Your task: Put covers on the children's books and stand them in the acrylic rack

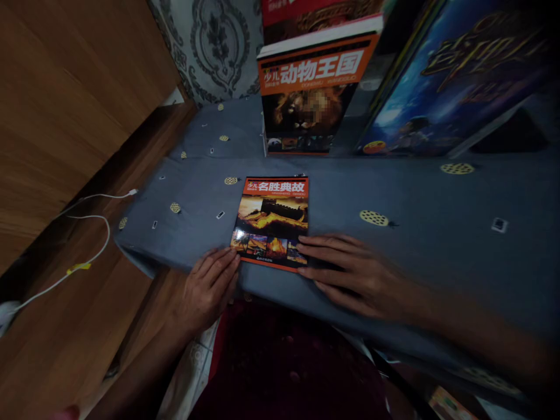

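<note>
A thin book (273,216) with an orange-bordered cover and a Great Wall picture lies flat, face up, on a grey-blue cloth (332,192). At its lower left corner rest the fingertips of my left hand (212,283), fingers stretched out side by side, the thumb hidden. My right hand (350,271) lies on the cloth by the lower right edge, fingers spread and their tips touching the cover. Neither hand lifts the book.
A lion-cover book (312,73) stands upright behind, with a red book (284,17) beyond it. To its right leans a large blue book (441,76). A white cable (102,245) runs along the wooden surface (56,105) at left. The cloth's front edge is close to my body.
</note>
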Motion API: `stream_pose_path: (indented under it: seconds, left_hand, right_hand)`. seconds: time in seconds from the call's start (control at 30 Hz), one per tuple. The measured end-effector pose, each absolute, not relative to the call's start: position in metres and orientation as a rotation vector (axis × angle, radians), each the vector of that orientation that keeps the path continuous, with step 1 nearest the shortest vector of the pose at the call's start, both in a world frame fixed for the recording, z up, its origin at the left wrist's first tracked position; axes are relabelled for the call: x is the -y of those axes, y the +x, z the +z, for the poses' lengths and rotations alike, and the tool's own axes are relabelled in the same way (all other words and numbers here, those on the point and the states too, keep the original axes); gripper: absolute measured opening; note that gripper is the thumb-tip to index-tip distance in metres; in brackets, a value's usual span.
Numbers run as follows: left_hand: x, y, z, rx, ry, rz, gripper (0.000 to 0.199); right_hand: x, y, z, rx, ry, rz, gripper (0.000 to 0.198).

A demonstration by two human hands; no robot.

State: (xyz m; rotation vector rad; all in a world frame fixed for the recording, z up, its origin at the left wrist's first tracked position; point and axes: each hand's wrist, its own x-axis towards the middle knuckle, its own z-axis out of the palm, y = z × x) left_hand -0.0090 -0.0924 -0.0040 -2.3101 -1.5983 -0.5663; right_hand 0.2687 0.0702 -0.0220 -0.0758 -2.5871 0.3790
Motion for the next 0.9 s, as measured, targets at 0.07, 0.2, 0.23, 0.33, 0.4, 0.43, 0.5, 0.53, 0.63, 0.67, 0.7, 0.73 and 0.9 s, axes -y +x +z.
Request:
stream_pose_path:
  seconds: [0.07, 0.2, 0.23, 0.33, 0.4, 0.43, 0.5, 0.53, 0.63, 0.67, 0.7, 0.73, 0.9]
  left_hand:
    - [0.092, -0.009, -0.005, 1.588, -2.316, -0.601, 0.041]
    - [0.091, -0.010, -0.004, 1.572, -2.343, -0.629, 0.042]
    - [0.090, -0.010, -0.004, 1.579, -2.347, -0.627, 0.042]
    - [0.090, -0.008, -0.002, 1.582, -2.364, -0.611, 0.040]
    - [0.088, -0.002, -0.002, 1.551, -2.381, -0.597, 0.040]
    - [0.087, 0.003, -0.002, 1.528, -2.393, -0.589, 0.040]
    - [0.083, 0.017, -0.003, 1.491, -2.423, -0.563, 0.039]
    - [0.080, 0.025, -0.004, 1.474, -2.442, -0.550, 0.039]
    - [0.070, 0.050, -0.007, 1.405, -2.508, -0.546, 0.037]
    - [0.066, 0.057, -0.008, 1.381, -2.525, -0.556, 0.036]
    - [0.063, 0.063, -0.009, 1.359, -2.537, -0.565, 0.036]
    - [0.060, 0.067, -0.009, 1.345, -2.549, -0.566, 0.037]
    - [0.061, 0.060, -0.004, 1.329, -2.587, -0.500, 0.035]
  right_hand:
    - [-0.070, 0.269, -0.020, 2.583, -0.071, 0.362, 0.030]
    - [-0.069, 0.267, -0.017, 2.567, -0.058, 0.362, 0.028]
    - [-0.069, 0.267, -0.016, 2.563, -0.058, 0.368, 0.027]
    - [-0.069, 0.267, -0.016, 2.563, -0.069, 0.407, 0.029]
    - [-0.069, 0.267, -0.016, 2.564, -0.089, 0.456, 0.034]
    - [-0.069, 0.268, -0.016, 2.562, -0.108, 0.486, 0.037]
    - [-0.069, 0.269, -0.016, 2.549, -0.151, 0.546, 0.044]
    - [-0.069, 0.270, -0.016, 2.540, -0.176, 0.574, 0.046]
    - [-0.070, 0.271, -0.015, 2.522, -0.252, 0.643, 0.048]
    - [-0.070, 0.271, -0.015, 2.517, -0.264, 0.659, 0.048]
    - [-0.070, 0.272, -0.015, 2.510, -0.265, 0.667, 0.047]
    - [-0.070, 0.272, -0.015, 2.504, -0.256, 0.671, 0.046]
    - [-0.070, 0.270, -0.016, 2.517, -0.214, 0.590, 0.036]
